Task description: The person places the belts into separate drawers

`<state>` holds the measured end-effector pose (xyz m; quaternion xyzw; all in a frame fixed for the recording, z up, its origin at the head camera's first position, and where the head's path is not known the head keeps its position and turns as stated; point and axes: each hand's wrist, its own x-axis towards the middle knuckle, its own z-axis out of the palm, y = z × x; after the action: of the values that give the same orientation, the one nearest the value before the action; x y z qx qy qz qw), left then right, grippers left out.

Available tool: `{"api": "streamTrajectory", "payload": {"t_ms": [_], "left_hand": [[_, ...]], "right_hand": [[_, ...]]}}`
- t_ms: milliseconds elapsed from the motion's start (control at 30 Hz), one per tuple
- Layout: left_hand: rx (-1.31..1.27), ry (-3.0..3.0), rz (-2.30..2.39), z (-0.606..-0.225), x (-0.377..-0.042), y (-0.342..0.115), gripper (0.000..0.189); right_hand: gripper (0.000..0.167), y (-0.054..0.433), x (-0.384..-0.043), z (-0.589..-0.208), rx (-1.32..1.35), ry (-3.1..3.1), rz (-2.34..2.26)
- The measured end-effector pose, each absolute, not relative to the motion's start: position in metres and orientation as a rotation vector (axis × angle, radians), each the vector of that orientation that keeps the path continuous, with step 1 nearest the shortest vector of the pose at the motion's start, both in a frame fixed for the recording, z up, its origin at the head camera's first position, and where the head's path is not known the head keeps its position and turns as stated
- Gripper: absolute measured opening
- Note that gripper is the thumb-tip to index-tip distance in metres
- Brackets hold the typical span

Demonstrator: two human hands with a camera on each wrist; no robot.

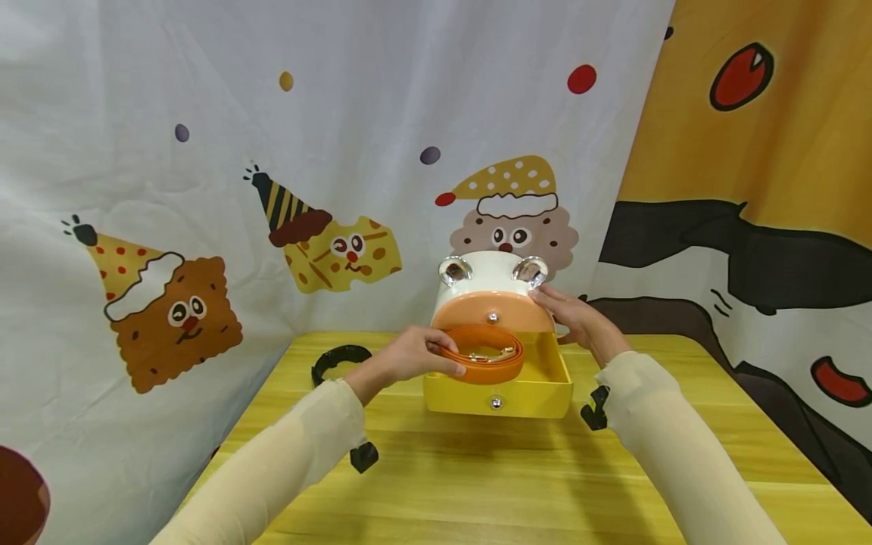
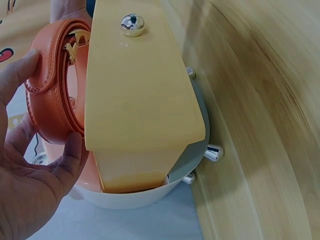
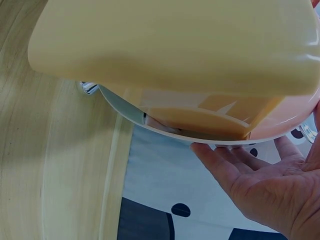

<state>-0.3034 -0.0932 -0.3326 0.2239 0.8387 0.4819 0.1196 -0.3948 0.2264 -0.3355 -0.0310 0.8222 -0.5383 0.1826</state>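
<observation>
My left hand (image 1: 414, 354) holds a coiled orange belt (image 1: 489, 372) with a gold buckle, thumb on one side and fingers on the other. The coil sits at the front of a pulled-out yellow drawer (image 1: 531, 400), overlapping its rim in the head view. This drawer is the lower one of a small white box (image 1: 487, 269) with an orange upper front and silver ear-like rings on top. Fingers of my right hand (image 1: 577, 322) rest along the box's right side, with no curl around it. In the left wrist view, metal feet (image 2: 214, 153) hold the box off the table.
Left of the box, a black looped band (image 1: 325, 363) lies on the yellow wood-grain table (image 1: 436, 492). A cartoon-printed curtain (image 1: 368, 91) hangs right behind the table's back edge. Something round and dark red (image 1: 20, 496) shows at the lower left.
</observation>
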Motion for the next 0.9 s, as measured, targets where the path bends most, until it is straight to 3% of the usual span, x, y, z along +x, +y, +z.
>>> {"api": "streamTrajectory", "payload": {"t_ms": [900], "left_hand": [[0.542,2.5,1.346,-0.338,-0.313,-0.073,0.028]], "right_hand": [[0.084,0.228,-0.396,-0.336,-0.079,2.318,-1.523]]}}
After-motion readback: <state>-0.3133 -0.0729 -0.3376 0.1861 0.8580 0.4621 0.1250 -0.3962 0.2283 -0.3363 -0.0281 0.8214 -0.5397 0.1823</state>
